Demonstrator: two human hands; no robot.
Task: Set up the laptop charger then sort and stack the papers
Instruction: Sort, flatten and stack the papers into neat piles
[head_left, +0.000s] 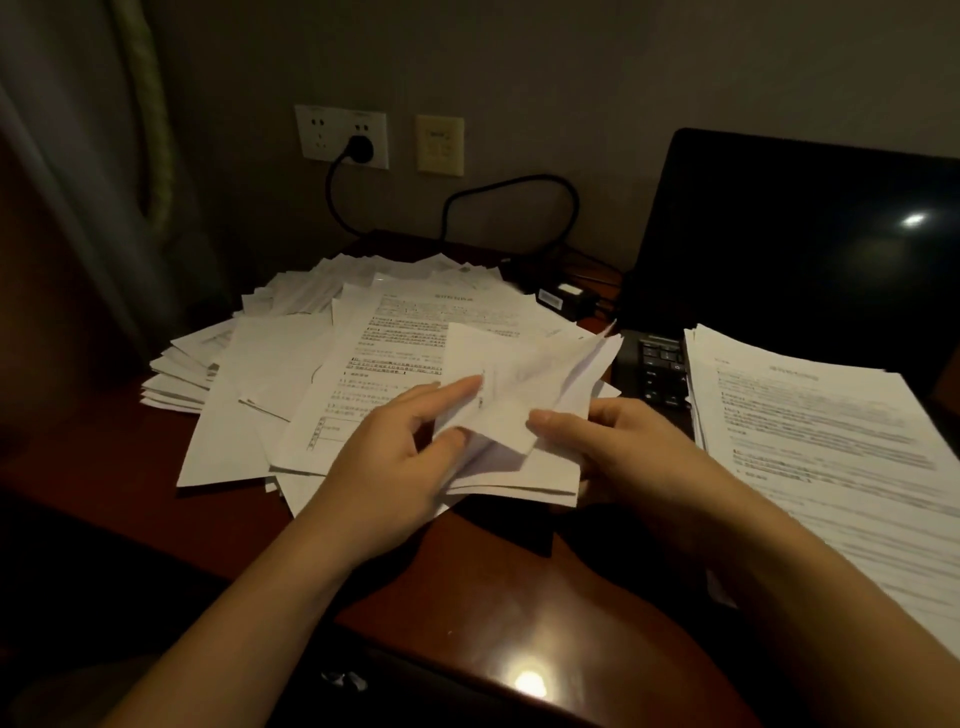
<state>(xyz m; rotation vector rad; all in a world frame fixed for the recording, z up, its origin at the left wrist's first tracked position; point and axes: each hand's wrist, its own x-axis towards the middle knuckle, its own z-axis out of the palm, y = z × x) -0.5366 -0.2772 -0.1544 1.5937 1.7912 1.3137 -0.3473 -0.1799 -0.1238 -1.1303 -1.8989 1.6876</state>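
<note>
Left hand (400, 457): pinches the near left corner of the held sheets (530, 384), with the index finger laid straight along the top and the thumb curled in below.
Right hand (623, 447): grips the same sheets at their near right side, thumb pressed on top and the other fingers tucked underneath, out of sight.
Held sheets: a small folded or bent bundle lifted between the 2 hands, its far corners fanned and tilted up above the loose pile (311, 353).
Loose pile: white printed pages spread unevenly over the left and middle of the counter (519, 597), with corners jutting at many angles. Its near edge lies just under the hands.
Sorted stack (831, 457): a squarer pile to the right, resting over the laptop (779, 249) base. Its left edge covers part of the keyboard (657, 369).
Laptop: lid open and screen dark, standing close behind the sorted stack.
Charger brick (563, 299): lies at the back of the counter between the loose pile and the laptop.
Cable (519, 182): loops up along the wall from the brick's area.
Plug (360, 148): seated in the wall socket (340, 136).
Open room: bare wood shows in front of the hands, between the 2 piles, and left of the loose pile.
Edges: the counter's near edge is rounded and carries a bright glare spot, and a curtain (78, 156) hangs at the far left.
</note>
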